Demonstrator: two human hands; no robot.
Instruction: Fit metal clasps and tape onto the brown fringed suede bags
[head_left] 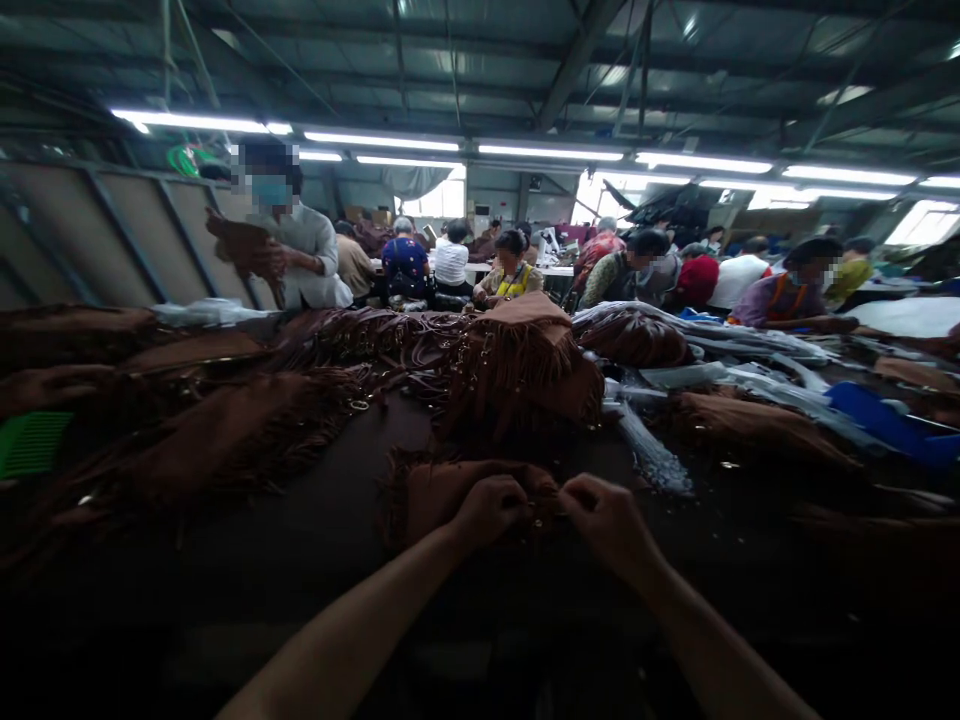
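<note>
Our left hand (487, 510) and right hand (606, 520), fingers pinched, work a small fitting (537, 521), hard to make out, on a fringed brown suede panel (435, 497) atop the dark worktable (225, 520); a slip could lose it among heaped fringe (517, 365).

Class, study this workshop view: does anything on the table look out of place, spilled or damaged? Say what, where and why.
A green plastic comb stands out at the left edge of the brown fringed suede pieces, the only bright green there. A loose heap of clear plastic strands also looks spilled across the dark table, right of centre.
</note>
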